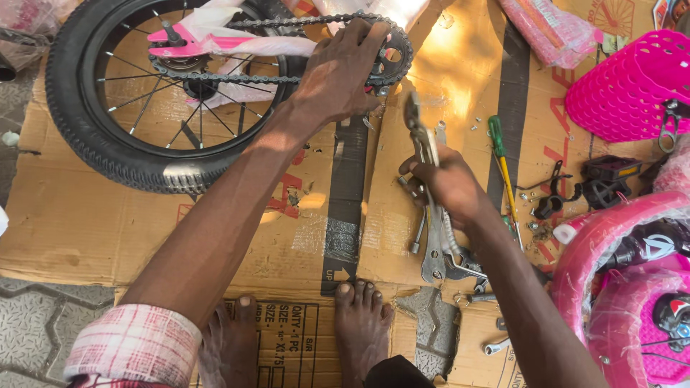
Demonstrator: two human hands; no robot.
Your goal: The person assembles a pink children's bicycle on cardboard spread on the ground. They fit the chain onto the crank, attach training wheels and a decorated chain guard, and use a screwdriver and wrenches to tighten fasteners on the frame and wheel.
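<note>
Our left hand [338, 72] lies palm down on the chainring [392, 54], fingers spread and curled over its near edge, the wrist bent slightly. The left forearm runs straight back from the chainring toward us, its checked sleeve pushed up near the elbow. Our right hand [445, 183] sits below and to the right of the chainring, well apart from it, fingers closed in a fist-like grip, knuckles up. The right forearm slants back to our lower right.
</note>
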